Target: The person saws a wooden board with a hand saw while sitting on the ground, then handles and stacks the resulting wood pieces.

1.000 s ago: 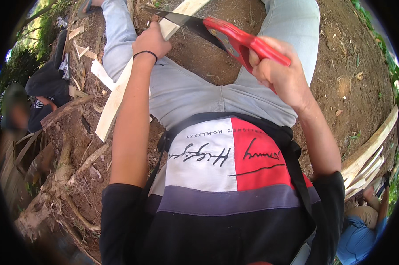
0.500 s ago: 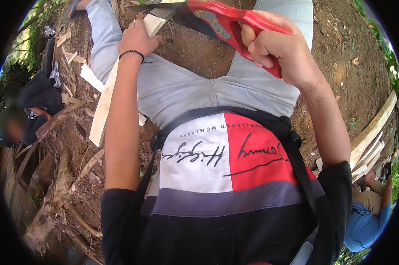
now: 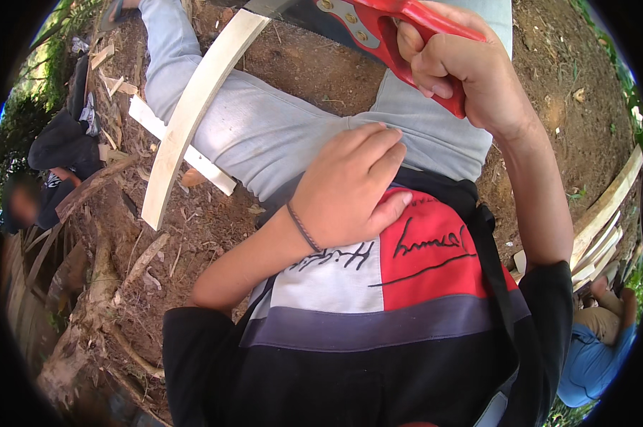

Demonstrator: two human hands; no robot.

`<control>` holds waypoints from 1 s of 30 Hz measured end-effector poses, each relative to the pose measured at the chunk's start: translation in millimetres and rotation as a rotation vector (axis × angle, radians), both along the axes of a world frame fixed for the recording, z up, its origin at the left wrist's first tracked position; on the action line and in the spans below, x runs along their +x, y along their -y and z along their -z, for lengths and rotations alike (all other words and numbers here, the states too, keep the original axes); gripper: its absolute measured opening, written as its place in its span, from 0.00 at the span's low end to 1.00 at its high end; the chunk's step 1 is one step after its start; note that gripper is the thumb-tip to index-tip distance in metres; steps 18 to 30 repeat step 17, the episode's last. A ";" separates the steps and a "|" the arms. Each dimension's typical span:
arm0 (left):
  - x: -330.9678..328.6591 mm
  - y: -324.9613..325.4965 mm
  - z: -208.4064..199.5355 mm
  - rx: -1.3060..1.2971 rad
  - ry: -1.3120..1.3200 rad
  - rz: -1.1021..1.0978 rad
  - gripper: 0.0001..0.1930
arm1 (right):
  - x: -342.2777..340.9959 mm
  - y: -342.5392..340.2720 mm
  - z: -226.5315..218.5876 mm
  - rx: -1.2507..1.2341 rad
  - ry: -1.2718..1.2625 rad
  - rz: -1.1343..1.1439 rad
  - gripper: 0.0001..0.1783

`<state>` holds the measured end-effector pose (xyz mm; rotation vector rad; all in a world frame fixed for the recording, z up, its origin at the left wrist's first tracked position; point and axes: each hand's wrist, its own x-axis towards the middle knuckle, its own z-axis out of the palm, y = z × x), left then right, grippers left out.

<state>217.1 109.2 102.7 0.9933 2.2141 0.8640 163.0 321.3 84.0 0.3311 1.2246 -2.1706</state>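
Note:
My right hand [image 3: 460, 78] is closed around the red handle of a hand saw [image 3: 378, 11] at the upper right. Its dark blade runs left to the upper end of a pale wooden slat [image 3: 200, 96]; whether it touches the wood I cannot tell. The slat slants down to the left across my left thigh, with no hand on it. My left hand [image 3: 350, 185] is open, palm toward me, over my shirt front and lap. Its fingers are stretched out and the thumb stands apart, holding nothing visible.
A second pale strip [image 3: 211, 172] lies crosswise beneath the slat. Wood scraps [image 3: 102, 57] and roots [image 3: 104, 274] are on the earth at left. Long slats [image 3: 603, 206] are piled at right. One person [image 3: 65, 146] sits at left, another [image 3: 596, 349] at lower right.
My left hand has let go of the slat and come back toward my belly. The saw and my right hand have shifted slightly up and right.

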 end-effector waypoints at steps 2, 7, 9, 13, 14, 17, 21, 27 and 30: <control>5.3 0.4 -8.2 -0.073 0.003 0.064 0.22 | 0.5 0.6 -2.1 0.022 -0.003 0.008 0.03; 5.4 8.7 -13.9 -0.106 0.062 0.139 0.25 | 0.8 3.1 -5.1 0.054 -0.016 0.030 0.03; 7.7 9.6 -14.5 -0.103 0.075 0.133 0.25 | 2.0 4.3 -6.0 0.068 -0.018 0.024 0.03; 7.8 9.6 -19.4 -0.153 0.131 0.123 0.25 | 0.1 3.0 1.4 0.075 0.014 -0.028 0.03; 7.0 9.7 -20.7 -0.178 0.154 0.125 0.24 | -0.2 3.2 -3.1 0.049 0.027 -0.013 0.03; 3.9 7.8 -23.7 -0.239 0.209 0.135 0.24 | -1.9 3.6 -7.7 0.044 0.062 -0.001 0.02; 3.9 7.8 -23.7 -0.239 0.209 0.135 0.24 | -1.9 3.6 -7.7 0.044 0.062 -0.001 0.02; 3.9 7.8 -23.7 -0.239 0.209 0.135 0.24 | -1.9 3.6 -7.7 0.044 0.062 -0.001 0.02; 3.9 7.8 -23.7 -0.239 0.209 0.135 0.24 | -1.9 3.6 -7.7 0.044 0.062 -0.001 0.02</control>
